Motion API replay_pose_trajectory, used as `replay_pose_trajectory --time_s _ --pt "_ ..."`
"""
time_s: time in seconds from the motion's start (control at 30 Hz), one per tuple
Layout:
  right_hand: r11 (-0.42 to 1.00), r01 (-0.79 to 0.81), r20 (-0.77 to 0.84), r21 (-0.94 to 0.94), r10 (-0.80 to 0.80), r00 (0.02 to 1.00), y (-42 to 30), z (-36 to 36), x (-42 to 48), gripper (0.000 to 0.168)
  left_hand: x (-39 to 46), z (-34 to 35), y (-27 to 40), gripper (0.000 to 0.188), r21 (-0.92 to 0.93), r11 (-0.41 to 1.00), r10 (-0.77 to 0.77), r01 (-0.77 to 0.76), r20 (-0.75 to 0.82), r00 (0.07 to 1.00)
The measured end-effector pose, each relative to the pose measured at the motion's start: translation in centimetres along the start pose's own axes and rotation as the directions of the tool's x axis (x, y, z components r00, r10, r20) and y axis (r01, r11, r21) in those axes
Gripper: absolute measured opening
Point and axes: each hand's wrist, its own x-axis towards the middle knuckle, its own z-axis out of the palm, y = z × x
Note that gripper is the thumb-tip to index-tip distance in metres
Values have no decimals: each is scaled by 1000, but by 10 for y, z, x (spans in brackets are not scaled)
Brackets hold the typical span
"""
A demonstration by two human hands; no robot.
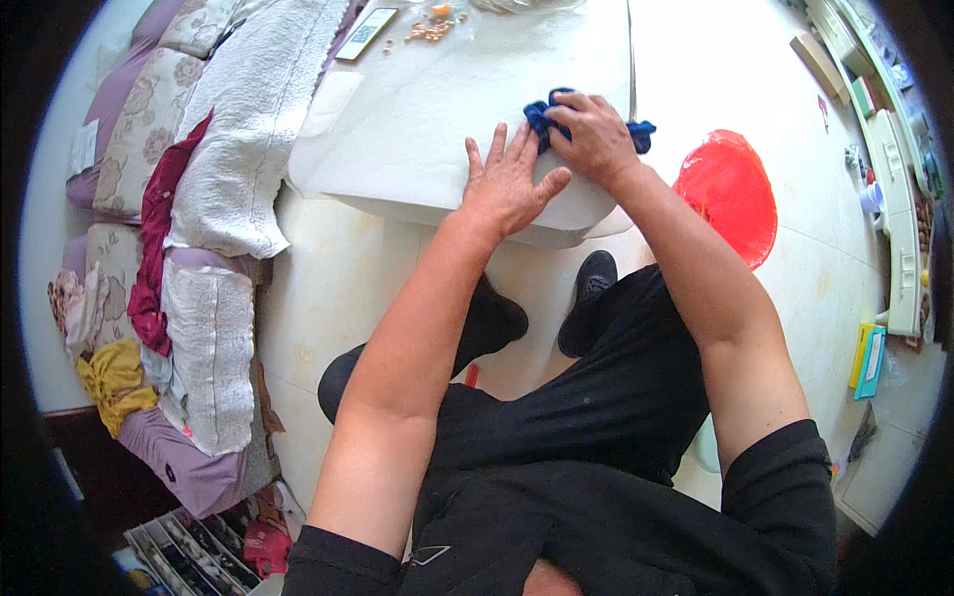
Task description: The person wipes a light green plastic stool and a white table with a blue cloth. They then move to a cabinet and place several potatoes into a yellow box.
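Observation:
A dark blue cloth [538,119] lies bunched on the white covered table [402,141], close to its right edge. My right hand [592,138] grips the cloth from above, fingers curled over it, and one end sticks out past my wrist. Flat on the table to the left rests my left hand [510,179], its fingers spread. Its fingertips reach the near side of the cloth, though I cannot tell whether they press on it.
A red plastic bag [727,194] lines a bin right of the table. The far tabletop holds a phone [367,34] and small nut-like pieces [431,30]. Leftward stands a sofa with a white quilted cover [246,127]; white drawers [898,223] line the right side.

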Motion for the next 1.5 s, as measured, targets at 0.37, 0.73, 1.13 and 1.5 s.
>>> replay_pose_trajectory --time_s 0.37,0.73,1.13,1.5 --pt "999 34 -18 8 -34 999 -71 -22 -62 27 -85 -10 -9 104 136 991 -14 -1 109 994" --pt "999 32 -76 -31 -34 996 -64 16 -6 24 -68 -4 -57 93 113 992 59 -54 -43 997" --pt "983 -109 -85 -146 97 992 -33 102 132 23 52 -26 -142 95 76 993 -81 91 -114 990" --pt "976 -140 -156 -165 114 981 -24 150 195 31 112 -52 -197 90 170 965 -180 201 -132 975"
